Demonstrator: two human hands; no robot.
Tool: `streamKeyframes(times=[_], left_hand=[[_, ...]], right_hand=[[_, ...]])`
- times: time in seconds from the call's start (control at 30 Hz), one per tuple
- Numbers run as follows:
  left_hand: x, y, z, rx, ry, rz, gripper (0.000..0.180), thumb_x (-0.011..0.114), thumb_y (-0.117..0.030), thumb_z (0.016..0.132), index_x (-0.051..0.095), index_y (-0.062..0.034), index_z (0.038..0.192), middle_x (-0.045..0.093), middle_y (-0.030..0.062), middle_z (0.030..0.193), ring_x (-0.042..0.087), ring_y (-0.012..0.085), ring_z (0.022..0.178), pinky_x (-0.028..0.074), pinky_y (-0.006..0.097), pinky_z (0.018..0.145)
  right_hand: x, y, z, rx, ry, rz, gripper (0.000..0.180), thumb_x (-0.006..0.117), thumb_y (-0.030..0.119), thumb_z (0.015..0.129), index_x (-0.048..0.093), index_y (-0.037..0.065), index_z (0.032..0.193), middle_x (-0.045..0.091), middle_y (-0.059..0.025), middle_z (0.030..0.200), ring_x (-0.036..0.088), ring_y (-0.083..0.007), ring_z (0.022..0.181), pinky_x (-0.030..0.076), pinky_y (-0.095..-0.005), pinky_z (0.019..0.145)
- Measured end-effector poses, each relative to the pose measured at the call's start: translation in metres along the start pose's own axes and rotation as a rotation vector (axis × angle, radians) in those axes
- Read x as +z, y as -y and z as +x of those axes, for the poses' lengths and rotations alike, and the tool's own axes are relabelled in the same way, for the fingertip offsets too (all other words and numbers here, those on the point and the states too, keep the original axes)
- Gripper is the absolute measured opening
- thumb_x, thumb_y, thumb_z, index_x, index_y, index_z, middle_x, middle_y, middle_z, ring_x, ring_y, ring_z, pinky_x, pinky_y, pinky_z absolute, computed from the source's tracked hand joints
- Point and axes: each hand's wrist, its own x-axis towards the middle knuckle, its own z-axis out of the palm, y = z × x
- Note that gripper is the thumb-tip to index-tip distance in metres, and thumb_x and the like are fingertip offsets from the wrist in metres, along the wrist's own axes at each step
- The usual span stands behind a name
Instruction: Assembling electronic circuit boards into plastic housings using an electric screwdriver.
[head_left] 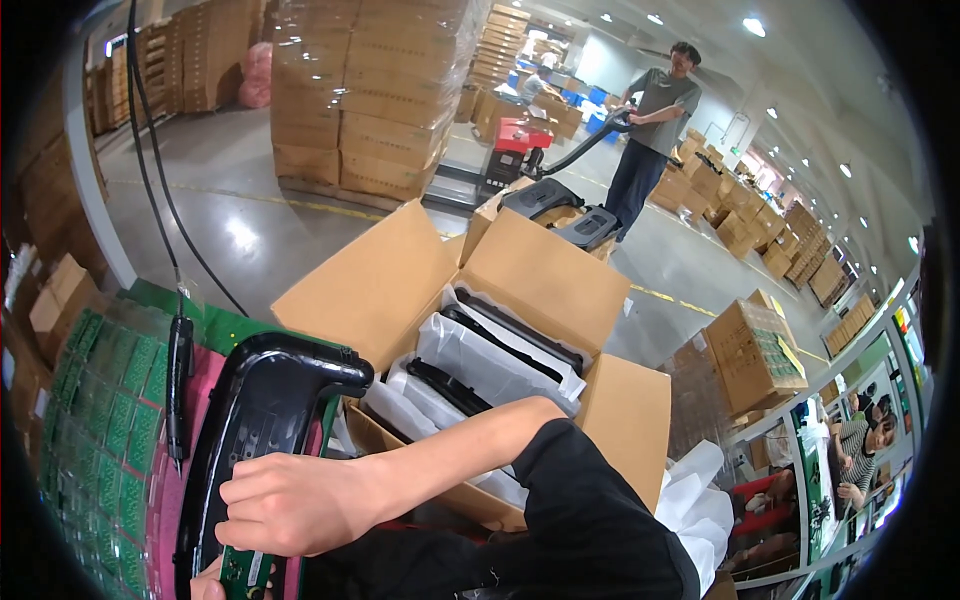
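A glossy black plastic housing (270, 395) with a raised rim lies in front of me on the bench at the left. My right hand (290, 503) is over its lower part, fingers curled closed; whatever they grip is hidden beneath them. Just below that hand, a small green circuit board (240, 572) shows inside the housing's near end. At the lower edge, my left hand (207, 583) is only partly visible, its fingers against the board's left side. A black corded electric screwdriver (179, 385) hangs upright left of the housing.
Left are green circuit boards (110, 440) in clear trays, on a pink mat (175, 490). An open carton (545, 262) holds black housings wrapped in white foam. Beyond stand wrapped cartons (370, 100) and a person (660, 125) gripping a red pallet truck (518, 140). White foam sheets (695, 505) lie right.
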Motion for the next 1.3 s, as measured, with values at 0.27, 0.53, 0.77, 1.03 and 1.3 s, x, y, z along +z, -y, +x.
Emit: streamKeyframes(times=[0.27, 0.53, 0.77, 1.03, 1.3], left_hand=[[0.018, -0.003, 0.010, 0.036, -0.113, 0.106, 0.070, 0.040, -0.055, 0.097, 0.046, 0.0064, 0.130, 0.054, 0.0152, 0.113, 0.057, 0.0208, 0.091, 0.048, 0.040, 0.071], [0.018, 0.007, 0.022, 0.257, -0.075, 0.073, 0.070, 0.039, -0.056, 0.096, 0.052, 0.0085, 0.120, 0.061, 0.0147, 0.089, 0.060, 0.0199, 0.071, 0.048, 0.033, 0.061], [0.003, -0.011, 0.014, 0.187, 0.163, 0.050, 0.067, 0.040, -0.050, 0.099, 0.050, 0.0085, 0.130, 0.064, 0.0132, 0.098, 0.061, 0.0172, 0.085, 0.047, 0.029, 0.080], [0.004, 0.000, -0.003, 0.335, 0.134, -0.003, 0.049, 0.034, -0.037, 0.105, 0.050, 0.0010, 0.131, 0.065, 0.0059, 0.109, 0.056, 0.0096, 0.081, 0.046, 0.026, 0.074], [-0.019, 0.025, -0.040, 0.667, -0.465, -0.156, 0.052, 0.035, -0.041, 0.104, 0.040, -0.0015, 0.137, 0.064, 0.0089, 0.105, 0.059, 0.0116, 0.080, 0.047, 0.026, 0.071]], right_hand=[[-0.002, -0.001, -0.006, 0.003, 0.008, -0.013, 0.018, 0.062, 0.014, 0.072, 0.057, 0.000, 0.082, 0.050, -0.0061, 0.065, 0.051, -0.0224, 0.070, 0.040, -0.0326, 0.061], [-0.002, -0.005, -0.001, -0.007, 0.021, -0.010, 0.018, 0.062, 0.014, 0.072, 0.056, 0.000, 0.082, 0.050, -0.0060, 0.066, 0.051, -0.0222, 0.070, 0.040, -0.0319, 0.061], [-0.008, 0.003, 0.007, 0.003, 0.032, 0.066, 0.029, 0.066, 0.008, 0.074, 0.061, -0.005, 0.100, 0.052, -0.0065, 0.072, 0.054, -0.0214, 0.069, 0.043, -0.0318, 0.061], [-0.011, 0.005, 0.038, -0.058, 0.122, 0.075, 0.023, 0.074, 0.005, 0.076, 0.066, -0.001, 0.096, 0.061, -0.0056, 0.071, 0.060, -0.0202, 0.065, 0.048, -0.0321, 0.058], [-0.024, 0.008, 0.244, -0.226, -0.138, 0.194, 0.040, 0.072, 0.015, 0.082, 0.055, 0.001, 0.114, 0.064, -0.0106, 0.079, 0.062, -0.0257, 0.072, 0.051, -0.0340, 0.064]])
